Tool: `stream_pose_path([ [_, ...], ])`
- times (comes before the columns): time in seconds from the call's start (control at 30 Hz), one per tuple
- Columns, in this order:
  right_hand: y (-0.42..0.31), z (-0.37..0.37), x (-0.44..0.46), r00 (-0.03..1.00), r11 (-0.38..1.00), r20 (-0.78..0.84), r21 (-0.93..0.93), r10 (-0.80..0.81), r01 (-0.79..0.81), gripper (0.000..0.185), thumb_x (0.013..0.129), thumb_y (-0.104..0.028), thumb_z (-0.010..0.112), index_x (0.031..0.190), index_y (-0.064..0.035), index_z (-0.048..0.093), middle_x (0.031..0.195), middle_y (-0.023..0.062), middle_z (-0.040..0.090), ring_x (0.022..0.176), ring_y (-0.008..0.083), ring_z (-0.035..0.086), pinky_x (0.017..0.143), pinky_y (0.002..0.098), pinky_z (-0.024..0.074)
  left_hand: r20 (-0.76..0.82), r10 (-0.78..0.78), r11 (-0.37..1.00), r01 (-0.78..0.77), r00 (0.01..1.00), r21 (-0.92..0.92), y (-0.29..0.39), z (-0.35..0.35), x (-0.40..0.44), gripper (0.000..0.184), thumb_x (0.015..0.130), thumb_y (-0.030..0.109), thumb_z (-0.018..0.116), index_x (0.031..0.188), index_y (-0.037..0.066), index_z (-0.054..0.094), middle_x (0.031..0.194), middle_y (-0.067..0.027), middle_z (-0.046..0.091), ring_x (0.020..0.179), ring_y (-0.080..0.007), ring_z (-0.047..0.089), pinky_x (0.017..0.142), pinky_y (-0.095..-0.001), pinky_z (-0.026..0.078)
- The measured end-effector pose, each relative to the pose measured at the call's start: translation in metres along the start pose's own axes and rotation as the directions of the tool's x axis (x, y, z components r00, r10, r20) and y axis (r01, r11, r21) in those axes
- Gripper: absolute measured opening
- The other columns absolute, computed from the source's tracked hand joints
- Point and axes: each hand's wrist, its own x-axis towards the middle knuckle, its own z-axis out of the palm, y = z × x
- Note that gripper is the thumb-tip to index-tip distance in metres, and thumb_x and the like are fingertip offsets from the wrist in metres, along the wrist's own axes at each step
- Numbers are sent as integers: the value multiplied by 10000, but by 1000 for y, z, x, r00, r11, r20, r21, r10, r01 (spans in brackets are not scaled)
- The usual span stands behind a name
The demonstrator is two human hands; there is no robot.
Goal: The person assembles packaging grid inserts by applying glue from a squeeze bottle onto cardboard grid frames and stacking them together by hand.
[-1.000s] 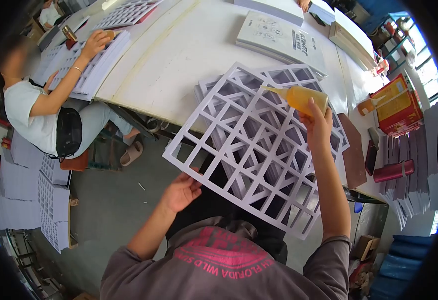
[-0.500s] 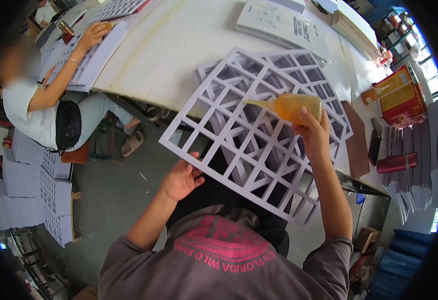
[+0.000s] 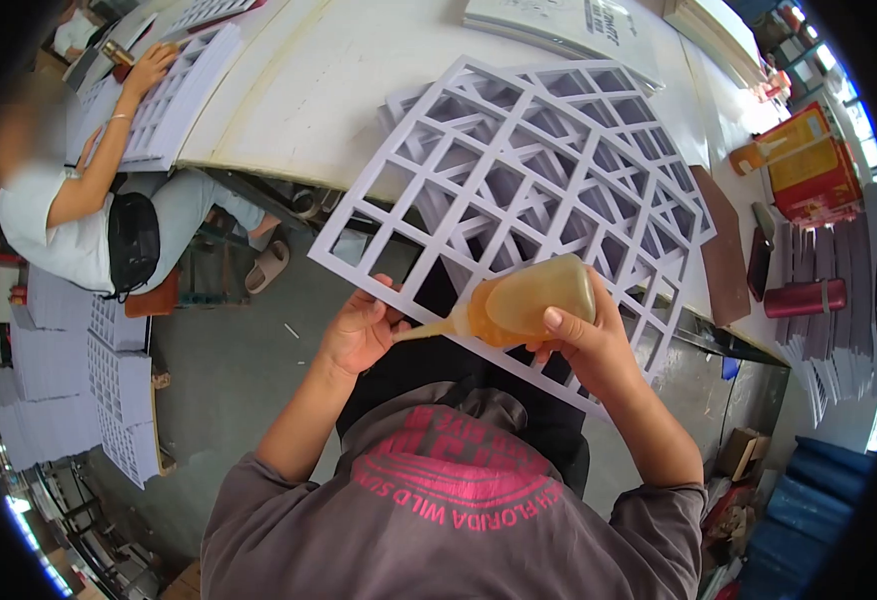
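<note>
My right hand [image 3: 596,345] grips a squeeze bottle [image 3: 534,300] of amber liquid, tilted so its long narrow nozzle points down and left. The nozzle tip is close to the fingers of my left hand [image 3: 354,335], at the near edge of a white lattice panel [image 3: 390,155]. That edge is pinched between my left fingers and thumb. The panel sticks out past the table edge over my lap, resting on more lattice panels [image 3: 674,160] turned at other angles. Whether a drop has left the nozzle is too small to tell.
On the left a co-worker [image 3: 54,200] works at a pile of lattice panels [image 3: 164,110]. A white box [image 3: 569,30] lies behind my stack. A second amber bottle [image 3: 751,157], a red and yellow carton [image 3: 814,165] and a dark red flask [image 3: 804,297] are at the right.
My right hand has brought the bottle down and left from above the panel to its near edge, beside my left hand. The left hand keeps its hold on the panel.
</note>
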Motion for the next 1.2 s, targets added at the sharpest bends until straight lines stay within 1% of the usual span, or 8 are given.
stream_pose_path([
  [0.1, -13, -23, 6, 999, 989, -2, 138, 51, -50, 499, 814, -224, 694, 1177, 7, 442, 930, 127, 603, 642, 187, 620, 510, 268, 506, -32, 92, 996, -93, 995, -12, 7, 3, 8, 314, 844, 54, 635, 1133, 174, 609, 1081, -48, 651, 1017, -215, 623, 859, -404, 528],
  [0.2, -29, -61, 28, 967, 970, -177, 127, -184, 208, 438, 852, -245, 653, 1141, 19, 455, 897, 120, 604, 638, 181, 620, 515, 247, 505, -38, 205, 978, -203, 978, 41, 24, -5, 14, 328, 867, 102, 615, 1184, 178, 577, 1095, -51, 644, 1014, -213, 622, 871, -416, 527],
  [0.3, -47, -102, 59, 852, 911, -354, 4, -385, 413, 421, 848, -253, 670, 1091, 15, 456, 885, 122, 599, 639, 162, 616, 525, 234, 504, -172, 192, 979, -200, 966, -28, 27, 1, 16, 337, 899, 130, 572, 1234, 160, 542, 1122, -55, 631, 1022, -209, 617, 874, -410, 526],
  [0.4, -60, -126, 84, 752, 865, -451, -103, -481, 492, 461, 828, -251, 700, 1087, 18, 431, 893, 131, 593, 643, 154, 613, 537, 228, 504, -212, 77, 995, -60, 974, 85, 10, 3, 9, 346, 917, 129, 541, 1262, 136, 521, 1140, -59, 622, 1036, -206, 610, 856, -395, 525],
  [0.43, -63, -131, 91, 732, 858, -470, -127, -494, 497, 476, 821, -246, 709, 1090, 21, 421, 898, 135, 592, 644, 154, 612, 541, 226, 504, -115, -12, 999, 18, 993, 48, 5, 0, 6, 356, 911, 97, 542, 1265, 129, 523, 1158, -67, 619, 1056, -206, 604, 839, -377, 518],
  [0.57, -65, -146, 108, 700, 847, -499, -154, -511, 508, 519, 807, -236, 724, 1109, 24, 391, 920, 150, 586, 653, 159, 613, 553, 226, 505, -39, -101, 987, 105, 994, 118, -13, 5, 0, 369, 904, 101, 564, 1271, 130, 532, 1203, -84, 603, 1082, -213, 596, 838, -365, 507],
  [1.07, 2, -43, -14, 910, 957, -298, -120, -288, 264, 464, 801, -198, 711, 1103, 11, 428, 886, 122, 599, 621, 171, 605, 499, 251, 482, -76, -110, 979, 122, 991, 162, -9, 11, 10, 360, 866, 140, 637, 1215, 90, 564, 1193, -111, 604, 1062, -207, 601, 843, -366, 516],
  [1.2, 10, -27, -39, 979, 987, -146, -99, -144, 130, 538, 783, -214, 734, 1155, -2, 407, 920, 121, 596, 659, 177, 618, 516, 266, 504, -86, -94, 976, 109, 992, 187, -8, 14, 11, 306, 871, 131, 625, 1174, 108, 587, 1180, -91, 608, 1044, -197, 600, 861, -369, 505],
])
